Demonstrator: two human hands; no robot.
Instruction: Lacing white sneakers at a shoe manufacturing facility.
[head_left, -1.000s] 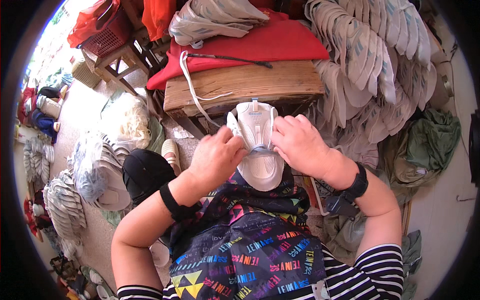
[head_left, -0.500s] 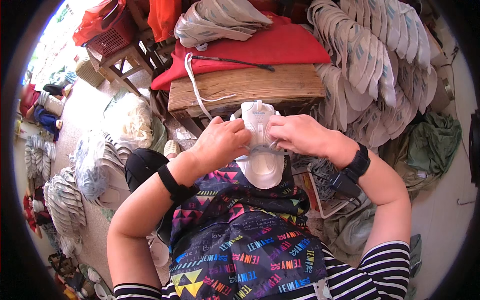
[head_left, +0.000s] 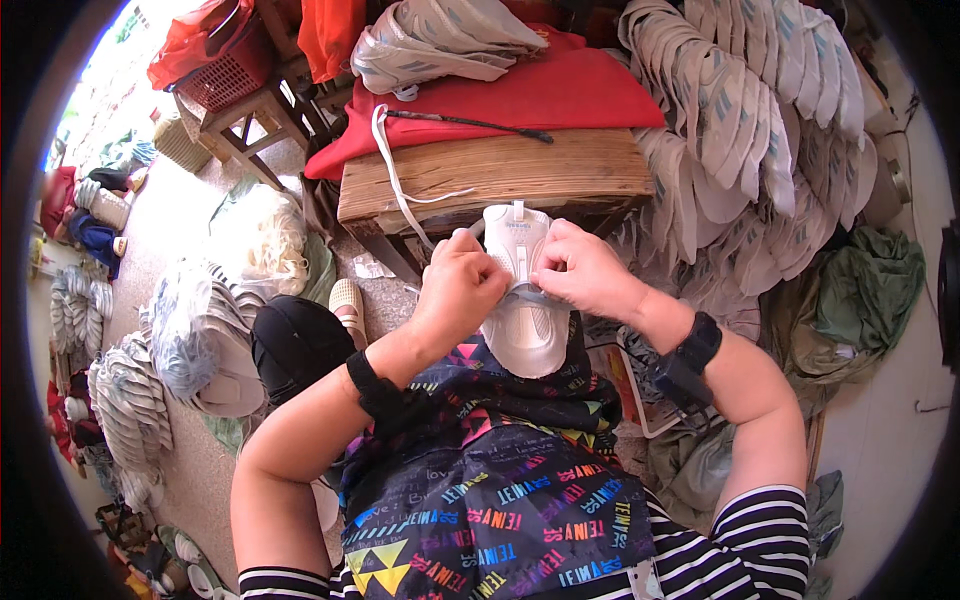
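Observation:
A white shoe upper [head_left: 524,340] rests in my lap with its toe toward me and its tongue [head_left: 518,232] standing up on the far side. A grey shoelace [head_left: 528,291] crosses it at the throat. My left hand [head_left: 462,283] is closed in a pinch on the lace at the left edge of the throat. On the opposite edge my right hand [head_left: 582,268] pinches the lace too, knuckles close to the tongue. The fingers hide the lace ends and most of the eyelets.
Ahead stands a wooden bench [head_left: 490,175] with a red cloth [head_left: 500,100], a white strap [head_left: 390,165], a thin dark tool [head_left: 470,122] and stacked uppers [head_left: 440,45]. More uppers [head_left: 730,110] hang at the right. Bundled uppers [head_left: 130,400] and laces lie on the left floor.
Both hands have drawn closer together over the throat, fingers curled tighter. My right forearm has shifted inward, and my left knee and foot show more.

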